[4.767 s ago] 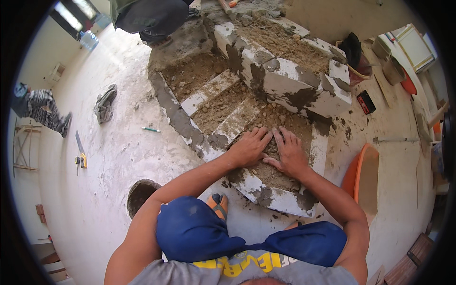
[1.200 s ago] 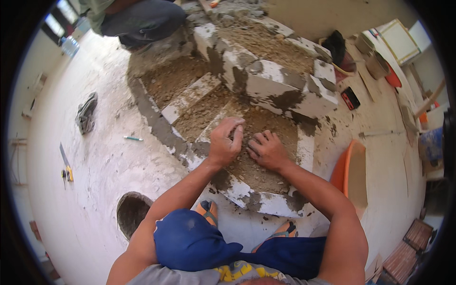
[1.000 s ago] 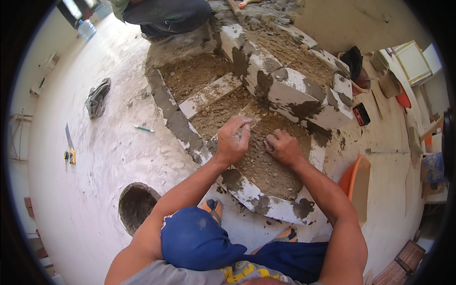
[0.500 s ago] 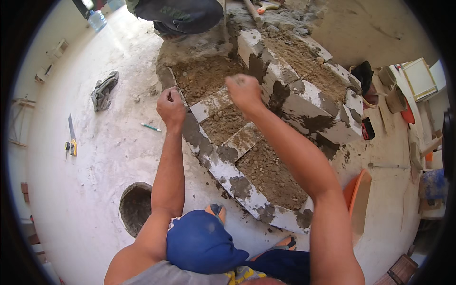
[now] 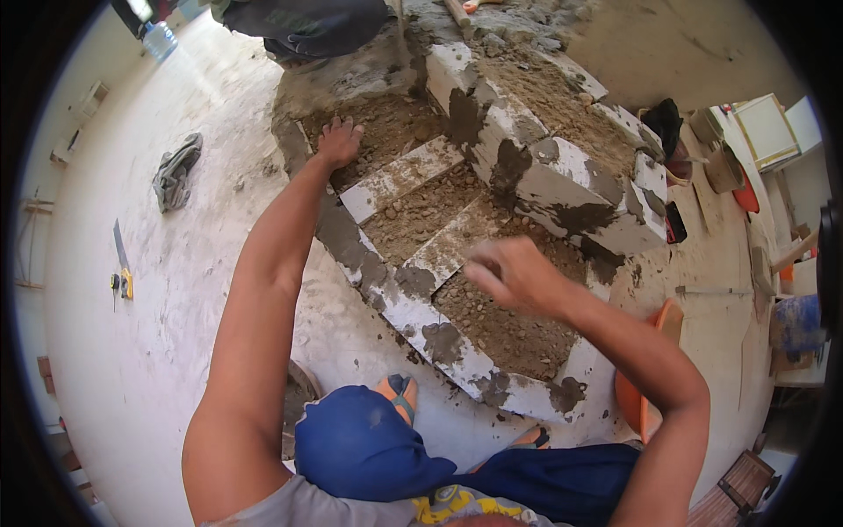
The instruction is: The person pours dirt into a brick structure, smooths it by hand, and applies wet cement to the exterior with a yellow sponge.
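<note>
My left hand reaches into the far compartment of a low block frame, its fingers spread over the brown soil. It holds nothing that I can see. My right hand hovers above the near compartment, beside the right end of a white cross block. Its fingers look curled but are smeared by motion, so whether anything is in them does not show. Another cross block lies farther back. Grey mortar patches mark the white blocks of the frame's left edge.
A taller soil-filled block step rises at the right. Another person's dark-clothed leg is at the far end. On the floor lie a handsaw, a grey cloth and an orange tub; a round bucket is partly behind my left arm.
My left hand has moved forward from the frame's edge onto the soil, and its fingers have spread. My right hand has come back toward me, over the near compartment. My left arm now covers the green pencil.
</note>
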Tool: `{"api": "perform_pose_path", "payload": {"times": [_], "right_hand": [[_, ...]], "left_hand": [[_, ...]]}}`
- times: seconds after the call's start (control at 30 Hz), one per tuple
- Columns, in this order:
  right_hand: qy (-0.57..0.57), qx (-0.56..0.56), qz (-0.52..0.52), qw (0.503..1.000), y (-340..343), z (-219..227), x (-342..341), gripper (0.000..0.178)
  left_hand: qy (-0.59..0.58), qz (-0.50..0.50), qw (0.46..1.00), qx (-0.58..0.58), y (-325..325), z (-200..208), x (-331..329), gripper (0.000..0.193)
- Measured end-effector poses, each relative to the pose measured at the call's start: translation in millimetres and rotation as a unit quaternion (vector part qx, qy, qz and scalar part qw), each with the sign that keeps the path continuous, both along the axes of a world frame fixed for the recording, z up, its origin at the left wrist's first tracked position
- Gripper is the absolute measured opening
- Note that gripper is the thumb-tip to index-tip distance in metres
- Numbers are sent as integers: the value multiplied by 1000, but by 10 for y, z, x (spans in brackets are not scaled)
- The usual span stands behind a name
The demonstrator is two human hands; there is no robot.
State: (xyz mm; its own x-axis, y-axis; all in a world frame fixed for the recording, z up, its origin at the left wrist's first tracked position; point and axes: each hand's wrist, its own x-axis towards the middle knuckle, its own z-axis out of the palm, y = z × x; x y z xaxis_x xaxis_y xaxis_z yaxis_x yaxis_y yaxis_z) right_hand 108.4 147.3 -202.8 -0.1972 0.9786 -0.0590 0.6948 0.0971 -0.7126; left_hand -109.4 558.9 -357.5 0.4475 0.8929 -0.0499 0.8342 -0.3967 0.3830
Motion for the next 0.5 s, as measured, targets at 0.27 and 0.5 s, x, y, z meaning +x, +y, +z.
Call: {"api": "perform_pose_path", "payload": {"times": [0.27,0.5], "right_hand": [[-68,-48,-112,990,-1466,-320,294,30],[-146,84,128,977,-1120,-845,1,56]], "left_hand": [[67,-157,979,-108,-298,-171,284,85],[189,-109,969,-120,-46,165,166,81]]}}
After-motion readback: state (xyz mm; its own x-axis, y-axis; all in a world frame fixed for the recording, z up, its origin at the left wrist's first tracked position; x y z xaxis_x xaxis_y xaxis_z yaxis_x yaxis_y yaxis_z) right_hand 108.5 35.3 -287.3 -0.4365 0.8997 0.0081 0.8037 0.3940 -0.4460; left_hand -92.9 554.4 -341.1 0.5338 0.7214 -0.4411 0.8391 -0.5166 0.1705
